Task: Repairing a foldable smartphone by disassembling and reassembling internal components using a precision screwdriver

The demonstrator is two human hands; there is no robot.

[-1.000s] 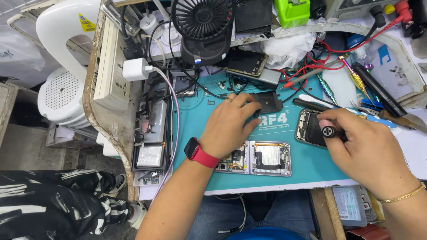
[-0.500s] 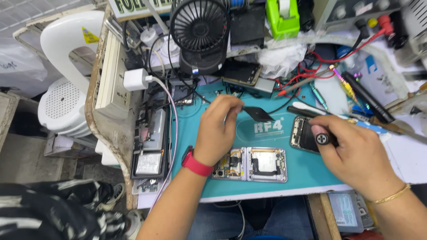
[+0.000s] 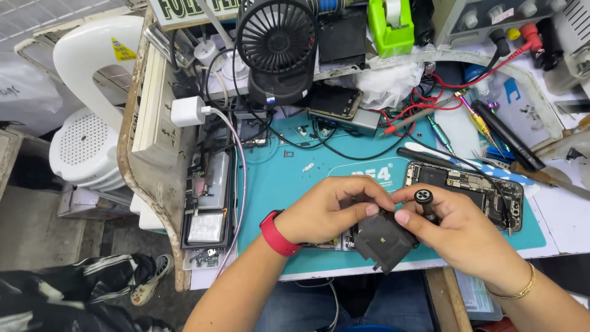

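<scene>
left hand (image 3: pixel 329 209) + right hand (image 3: pixel 458 237): pinch black part (image 3: pixel 381 240) | above mat's (image 3: pixel 276 178) front edge

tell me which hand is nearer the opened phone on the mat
Right. The right hand sits just beside the opened phone, partly overlapping it. The left hand is farther off, left of it.

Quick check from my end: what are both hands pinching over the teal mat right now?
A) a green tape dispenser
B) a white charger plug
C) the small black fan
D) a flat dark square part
D: the left hand and right hand both grip the flat dark square part by its edges above the teal mat; the right hand also holds a black screwdriver.
</scene>
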